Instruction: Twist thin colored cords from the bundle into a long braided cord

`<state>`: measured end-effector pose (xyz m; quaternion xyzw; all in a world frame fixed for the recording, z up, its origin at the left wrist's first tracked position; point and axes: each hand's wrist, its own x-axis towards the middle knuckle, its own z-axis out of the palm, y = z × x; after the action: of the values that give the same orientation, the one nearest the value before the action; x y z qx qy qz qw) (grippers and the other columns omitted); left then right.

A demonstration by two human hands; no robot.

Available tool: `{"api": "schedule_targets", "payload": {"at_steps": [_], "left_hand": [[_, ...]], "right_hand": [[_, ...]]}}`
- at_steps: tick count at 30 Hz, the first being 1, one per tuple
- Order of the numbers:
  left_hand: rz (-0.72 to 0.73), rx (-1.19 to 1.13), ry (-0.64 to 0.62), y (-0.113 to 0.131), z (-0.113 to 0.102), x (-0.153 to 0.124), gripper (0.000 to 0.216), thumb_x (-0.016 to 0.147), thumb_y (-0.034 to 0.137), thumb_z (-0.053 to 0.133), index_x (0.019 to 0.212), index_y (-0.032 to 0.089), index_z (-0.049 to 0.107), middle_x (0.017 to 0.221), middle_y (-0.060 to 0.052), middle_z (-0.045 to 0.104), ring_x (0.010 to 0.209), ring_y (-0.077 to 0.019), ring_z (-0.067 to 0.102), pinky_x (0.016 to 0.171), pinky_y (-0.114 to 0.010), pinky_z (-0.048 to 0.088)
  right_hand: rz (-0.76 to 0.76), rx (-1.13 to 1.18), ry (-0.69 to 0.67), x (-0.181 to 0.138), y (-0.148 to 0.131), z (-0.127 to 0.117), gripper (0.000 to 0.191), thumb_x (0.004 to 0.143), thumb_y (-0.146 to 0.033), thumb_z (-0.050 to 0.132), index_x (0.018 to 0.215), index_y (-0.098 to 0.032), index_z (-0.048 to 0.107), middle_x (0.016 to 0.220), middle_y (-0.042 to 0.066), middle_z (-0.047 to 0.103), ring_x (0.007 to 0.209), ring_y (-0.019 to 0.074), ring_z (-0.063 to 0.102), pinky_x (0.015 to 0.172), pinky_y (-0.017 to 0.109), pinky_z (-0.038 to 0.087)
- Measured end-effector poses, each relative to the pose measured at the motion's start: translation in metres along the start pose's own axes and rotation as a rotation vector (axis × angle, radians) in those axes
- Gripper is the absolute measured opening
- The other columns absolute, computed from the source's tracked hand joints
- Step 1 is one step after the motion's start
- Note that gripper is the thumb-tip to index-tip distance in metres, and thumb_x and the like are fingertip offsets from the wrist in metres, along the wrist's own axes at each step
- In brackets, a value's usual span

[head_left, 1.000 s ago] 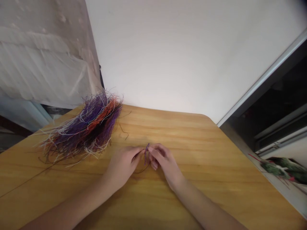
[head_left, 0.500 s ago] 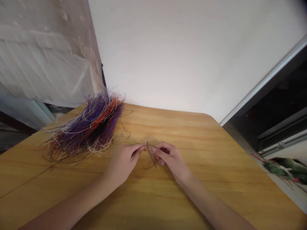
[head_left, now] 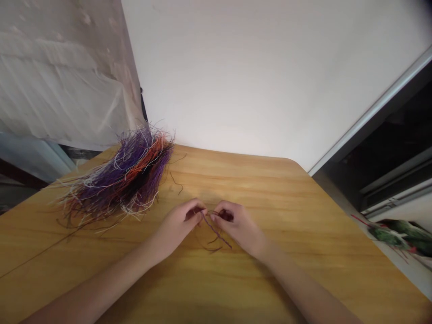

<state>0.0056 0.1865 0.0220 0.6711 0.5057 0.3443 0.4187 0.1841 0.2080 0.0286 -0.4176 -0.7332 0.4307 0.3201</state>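
Thumb and fingers of my left hand (head_left: 180, 227) pinch the upper end of a short purple twisted cord (head_left: 213, 230) together with a thin dark strand. My right hand (head_left: 241, 227) is closed in a pinch on the thin dark strand (head_left: 212, 212), which bridges the small gap between the hands. The purple cord slants down to the right below my fingertips. Loose dark strand ends (head_left: 211, 249) curl beneath it, just over the table. The exact crossing of strand and cord is hidden by my fingertips.
A large bundle of purple, orange, black and white strands (head_left: 135, 173) lies on the wooden table (head_left: 256, 180) at the left. A loose dark strand (head_left: 176, 183) lies nearby. The white wall (head_left: 229, 81) rises behind. Green and red foliage-like items (head_left: 391, 234) sit beyond the right edge.
My hands have come closer together. The purple cord's upper end has moved left into my left fingertips, and its lower end has swung down to the right.
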Motion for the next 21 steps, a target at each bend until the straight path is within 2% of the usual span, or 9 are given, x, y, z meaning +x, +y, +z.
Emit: {"api": "schedule_targets", "payload": {"at_steps": [6,12,17,21], "left_hand": [[-0.023,-0.049,-0.033,-0.0007,0.0017,-0.0012,0.027,0.091,0.038,0.042,0.073,0.019,0.05,0.06,0.005,0.049,0.052,-0.0111,0.044,0.053,-0.023,0.036],[-0.103,-0.19,-0.047,0.0005,0.0058,-0.0024,0.025,0.089,0.042,0.045,0.081,0.019,0.05,0.056,0.006,0.046,0.045,-0.0093,0.039,0.043,-0.02,0.031],[-0.113,-0.203,-0.003,0.0015,0.0072,-0.0023,0.025,0.088,0.04,0.046,0.076,0.019,0.051,0.051,0.008,0.037,0.043,-0.0084,0.033,0.041,-0.019,0.025],[-0.112,-0.199,0.019,0.0042,0.008,-0.0022,0.023,0.086,0.036,0.049,0.07,0.018,0.052,0.05,0.008,0.038,0.043,-0.008,0.031,0.04,-0.02,0.022]], "right_hand": [[-0.11,-0.147,0.106,-0.0004,0.0022,-0.0039,0.017,0.084,-0.022,0.053,0.067,-0.02,0.052,0.061,-0.003,0.047,0.056,0.0123,0.041,0.053,0.025,0.033],[-0.24,-0.262,0.095,-0.0027,0.0022,-0.0053,0.014,0.087,-0.02,0.049,0.075,-0.02,0.055,0.072,0.0,0.051,0.06,0.0128,0.045,0.056,0.026,0.035],[-0.263,-0.339,0.155,-0.0014,0.002,-0.001,0.014,0.087,-0.018,0.048,0.076,-0.02,0.056,0.071,0.0,0.05,0.059,0.013,0.046,0.055,0.025,0.036],[-0.33,-0.475,0.188,-0.0044,-0.0035,-0.0005,0.014,0.09,-0.019,0.045,0.085,-0.019,0.058,0.076,0.003,0.055,0.063,0.0139,0.05,0.058,0.026,0.038]]}}
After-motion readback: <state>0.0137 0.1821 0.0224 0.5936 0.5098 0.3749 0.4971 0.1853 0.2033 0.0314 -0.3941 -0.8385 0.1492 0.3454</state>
